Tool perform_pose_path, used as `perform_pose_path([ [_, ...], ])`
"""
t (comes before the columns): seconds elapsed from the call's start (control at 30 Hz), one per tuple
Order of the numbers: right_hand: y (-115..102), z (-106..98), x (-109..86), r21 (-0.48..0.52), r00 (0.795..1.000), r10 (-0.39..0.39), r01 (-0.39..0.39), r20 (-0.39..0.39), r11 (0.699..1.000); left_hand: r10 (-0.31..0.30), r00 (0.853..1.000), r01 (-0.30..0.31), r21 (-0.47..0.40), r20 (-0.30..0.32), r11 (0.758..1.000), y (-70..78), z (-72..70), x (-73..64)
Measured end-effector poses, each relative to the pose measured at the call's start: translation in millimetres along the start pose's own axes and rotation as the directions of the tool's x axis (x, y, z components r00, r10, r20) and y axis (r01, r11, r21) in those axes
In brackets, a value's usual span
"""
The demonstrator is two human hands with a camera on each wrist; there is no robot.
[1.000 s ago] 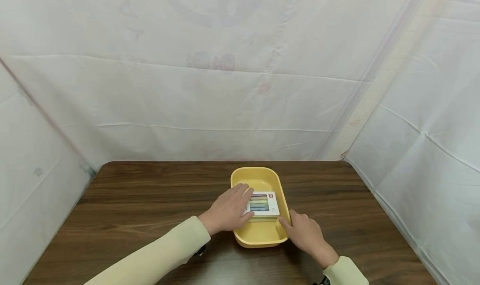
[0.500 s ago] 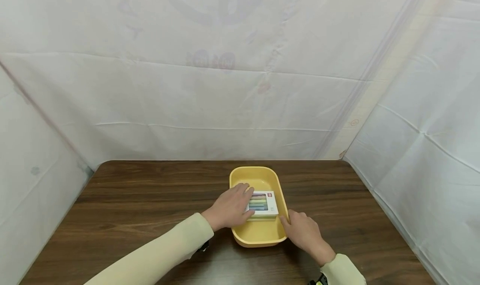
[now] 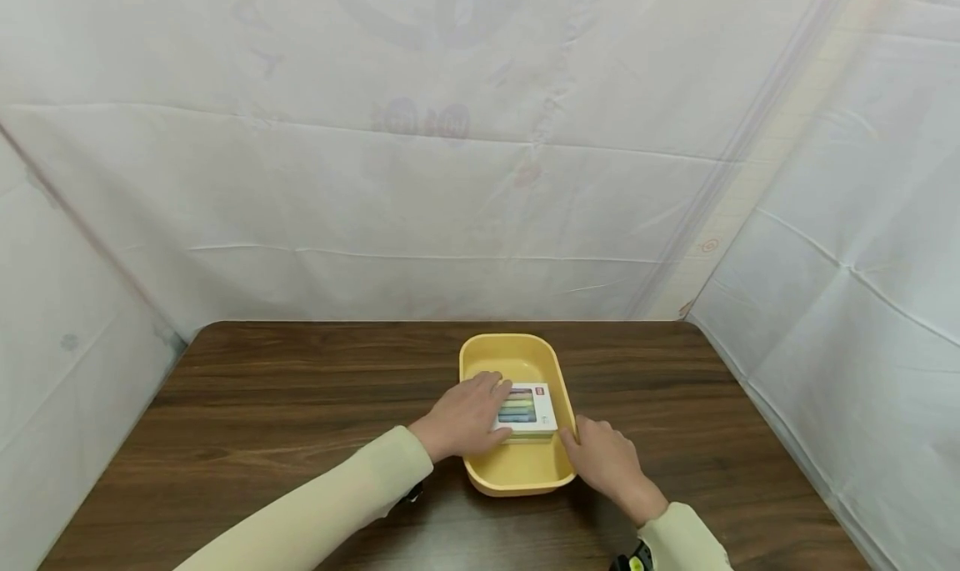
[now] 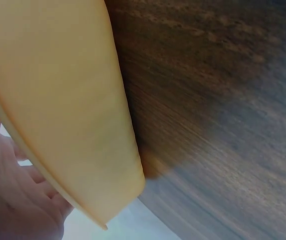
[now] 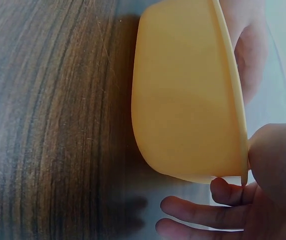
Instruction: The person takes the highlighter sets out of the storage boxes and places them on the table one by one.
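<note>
A yellow plastic bin [image 3: 517, 471] stands on the table. Inside it lies a white box of pastel highlighters [image 3: 525, 408], its window facing up, with a thin greenish edge below. My left hand [image 3: 465, 417] reaches over the bin's left rim and grips the box's left end, fingers on the far side and thumb on the near side. My right hand [image 3: 606, 463] pinches the right rim near the front corner, thumb inside and fingers outside. In the left wrist view the bin's outer wall [image 4: 62, 100] hides the box. The right wrist view shows the right fingers [image 5: 203, 215] below the rim.
The dark wood-grain table [image 3: 315, 371] extends to both sides of the bin. A white sheet [image 3: 420, 212] hangs behind the back edge, with others at the left and right. A dark wristband [image 3: 633, 558] shows at the right cuff.
The left hand has shifted very slightly to the right over the box. The right hand keeps its hold on the rim. Bin and box look almost unmoved.
</note>
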State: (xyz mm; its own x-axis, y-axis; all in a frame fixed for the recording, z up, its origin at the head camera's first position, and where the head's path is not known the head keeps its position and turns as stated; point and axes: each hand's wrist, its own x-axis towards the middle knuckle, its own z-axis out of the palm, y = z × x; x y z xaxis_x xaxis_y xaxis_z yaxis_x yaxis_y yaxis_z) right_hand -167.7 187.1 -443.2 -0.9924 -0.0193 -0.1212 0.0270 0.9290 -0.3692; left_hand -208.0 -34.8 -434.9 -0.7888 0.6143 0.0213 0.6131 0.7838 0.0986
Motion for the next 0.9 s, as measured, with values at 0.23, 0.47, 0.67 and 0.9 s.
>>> perform_pose_path([
  [0.23, -1, 1, 3.5, 0.002, 1.0, 0.0, 0.0, -0.005, 1.0, 0.008, 1.0, -0.008, -0.005, 0.013, 1.0, 0.7, 3.4, 0.3],
  [0.47, -1, 2, 5.9, 0.007, 1.0, 0.006, -0.006, -0.005, 1.0, 0.008, 1.0, -0.007, -0.012, 0.019, 1.0, 1.2, 4.9, 2.9],
  [0.67, -1, 4, 7.0, 0.0, 1.0, 0.005, -0.005, -0.003, 1.0, 0.01, 1.0, -0.01, 0.009, 0.029, 1.0, 1.0, 6.2, 6.3],
  [0.9, 1, 11, 7.8, 0.012, 1.0, 0.007, -0.006, -0.03, 1.0, 0.013, 0.999, -0.015, 0.03, 0.041, 0.999, 1.6, 4.5, 7.6],
])
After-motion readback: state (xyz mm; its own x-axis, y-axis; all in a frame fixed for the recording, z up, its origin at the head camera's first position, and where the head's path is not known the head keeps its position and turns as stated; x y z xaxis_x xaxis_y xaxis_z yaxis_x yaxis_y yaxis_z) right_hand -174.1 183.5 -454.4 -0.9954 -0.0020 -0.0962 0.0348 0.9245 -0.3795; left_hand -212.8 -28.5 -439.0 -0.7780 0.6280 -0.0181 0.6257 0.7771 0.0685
